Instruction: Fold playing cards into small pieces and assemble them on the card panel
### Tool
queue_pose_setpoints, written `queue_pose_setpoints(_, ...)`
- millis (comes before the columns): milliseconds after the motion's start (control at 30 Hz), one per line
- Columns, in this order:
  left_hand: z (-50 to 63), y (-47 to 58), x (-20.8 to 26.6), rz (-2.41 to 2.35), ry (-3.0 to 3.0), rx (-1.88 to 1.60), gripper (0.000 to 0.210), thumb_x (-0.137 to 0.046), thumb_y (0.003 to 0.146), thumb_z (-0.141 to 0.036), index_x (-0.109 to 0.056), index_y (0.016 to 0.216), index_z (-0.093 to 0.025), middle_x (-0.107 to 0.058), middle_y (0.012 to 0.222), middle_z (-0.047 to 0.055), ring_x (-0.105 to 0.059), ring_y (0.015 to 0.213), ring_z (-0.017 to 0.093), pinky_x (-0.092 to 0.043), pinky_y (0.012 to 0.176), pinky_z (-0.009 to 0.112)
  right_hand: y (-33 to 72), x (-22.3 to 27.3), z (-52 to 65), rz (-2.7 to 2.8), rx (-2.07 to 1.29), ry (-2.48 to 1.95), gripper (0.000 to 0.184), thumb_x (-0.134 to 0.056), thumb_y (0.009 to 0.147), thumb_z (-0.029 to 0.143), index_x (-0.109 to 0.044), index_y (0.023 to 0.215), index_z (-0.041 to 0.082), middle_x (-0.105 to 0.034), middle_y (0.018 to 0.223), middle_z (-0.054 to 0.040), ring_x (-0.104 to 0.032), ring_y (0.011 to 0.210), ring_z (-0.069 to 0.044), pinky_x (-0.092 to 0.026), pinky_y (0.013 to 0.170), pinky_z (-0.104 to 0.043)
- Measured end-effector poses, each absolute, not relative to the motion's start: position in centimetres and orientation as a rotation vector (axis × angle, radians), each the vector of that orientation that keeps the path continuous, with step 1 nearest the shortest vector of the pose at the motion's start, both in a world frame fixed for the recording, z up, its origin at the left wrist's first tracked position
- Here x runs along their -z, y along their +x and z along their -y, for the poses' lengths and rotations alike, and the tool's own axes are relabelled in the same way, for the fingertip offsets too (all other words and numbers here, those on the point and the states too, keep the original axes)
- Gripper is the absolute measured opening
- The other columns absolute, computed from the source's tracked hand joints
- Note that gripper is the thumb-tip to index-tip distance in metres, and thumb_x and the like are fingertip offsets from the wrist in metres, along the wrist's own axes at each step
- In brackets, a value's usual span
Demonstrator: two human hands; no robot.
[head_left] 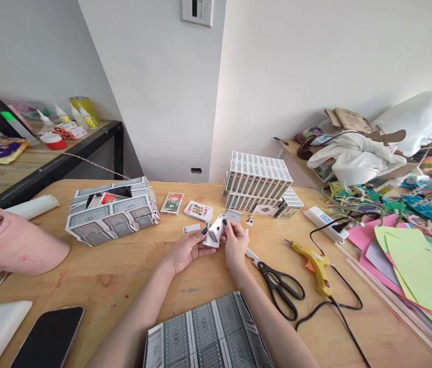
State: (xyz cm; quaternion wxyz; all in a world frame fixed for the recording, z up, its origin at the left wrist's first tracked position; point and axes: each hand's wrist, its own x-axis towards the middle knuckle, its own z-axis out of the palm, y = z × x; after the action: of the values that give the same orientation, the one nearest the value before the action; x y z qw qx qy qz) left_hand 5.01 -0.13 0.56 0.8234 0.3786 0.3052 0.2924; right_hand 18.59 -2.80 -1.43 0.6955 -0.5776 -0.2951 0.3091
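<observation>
Between my two hands is a folded playing card [216, 230] with a black spade on its face. My left hand [189, 249] pinches its left side, thumb on top and fingers beneath. On the right edge, my right hand [236, 241] grips it between thumb and fingers. An ace card [192, 228] lies on the table beside my left fingers. Just behind my hands rest a stack of face cards [198, 210] and a grey patterned card [234, 215]. Nearest my body is a box covered in grey card backs [204, 332]. Black-handled scissors [277, 286] lie right of my right forearm.
A card-covered box [112, 212] stands left, near a pink tumbler [17, 243] and phone [47, 337]. Stacked card packs [258, 179] stand at the back. To the right lie a yellow glue gun [315, 266] with its cord, a power strip [326, 224] and coloured paper [418, 271].
</observation>
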Motion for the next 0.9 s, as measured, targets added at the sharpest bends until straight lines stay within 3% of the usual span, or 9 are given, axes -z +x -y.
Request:
queue_pose_setpoints(200, -0.5, 5.1, 0.1, -0.833, 1.111, -0.971, 0.026, -0.062, 0.071, -0.038, -0.057, 0.079, -0.014, -0.065, 0.098, 0.010, -0.061, 0.092, 0.021, -0.049, 0.083, 0.038, 19.0, 2.2, 2.5, 0.650, -0.591, -1.389, 0.028, -0.049, 0.077, 0.040, -0.058, 0.087, 0.015, -0.063, 0.083, -0.0079, -0.059, 0.069, -0.017, -0.048, 0.057, -0.028)
queue_pose_setpoints(300, -0.1, 5.1, 0.0, -0.961, 1.526, -1.143, 0.020, -0.065, 0.068, -0.033, -0.054, 0.073, -0.017, -0.060, 0.109, 0.010, -0.054, 0.106, 0.023, -0.046, 0.086, 0.037, 18.6, 2.4, 2.4, 0.741, -0.583, -1.411, 0.019, -0.050, 0.075, 0.034, -0.053, 0.084, 0.017, -0.061, 0.077, -0.0056, -0.057, 0.067, -0.016, -0.046, 0.057, -0.027)
queue_pose_setpoints(433, 0.6, 5.2, -0.1, -1.032, 2.004, -1.135, 0.011, -0.063, 0.069, -0.023, -0.055, 0.074, -0.020, -0.057, 0.115, 0.008, -0.049, 0.112, 0.023, -0.038, 0.095, 0.043, 18.1, 2.1, 2.6, 0.807, -0.720, -1.329, 0.013, -0.049, 0.074, 0.029, -0.045, 0.082, 0.021, -0.057, 0.073, -0.0007, -0.054, 0.060, -0.014, -0.044, 0.053, -0.024)
queue_pose_setpoints(667, 0.3, 5.2, 0.6, -1.068, 2.130, -1.143, 0.008, -0.058, 0.072, -0.019, -0.051, 0.076, -0.020, -0.056, 0.116, 0.008, -0.049, 0.112, 0.022, -0.039, 0.094, 0.041, 17.9, 0.9, 2.9, 0.807, -1.140, -1.039, 0.007, -0.041, 0.077, 0.030, -0.041, 0.079, 0.023, -0.058, 0.071, 0.0010, -0.056, 0.060, -0.015, -0.045, 0.053, -0.025)
queue_pose_setpoints(900, 0.6, 5.2, -0.1, -1.129, 2.283, -1.177, 0.009, -0.060, 0.070, -0.018, -0.052, 0.075, -0.021, -0.058, 0.111, 0.007, -0.048, 0.108, 0.023, -0.038, 0.093, 0.040, 17.8, 1.4, 2.7, 0.693, -1.129, -0.998, 0.017, -0.058, 0.071, 0.035, -0.049, 0.078, 0.021, -0.060, 0.088, -0.0014, -0.058, 0.074, -0.015, -0.047, 0.063, -0.025)
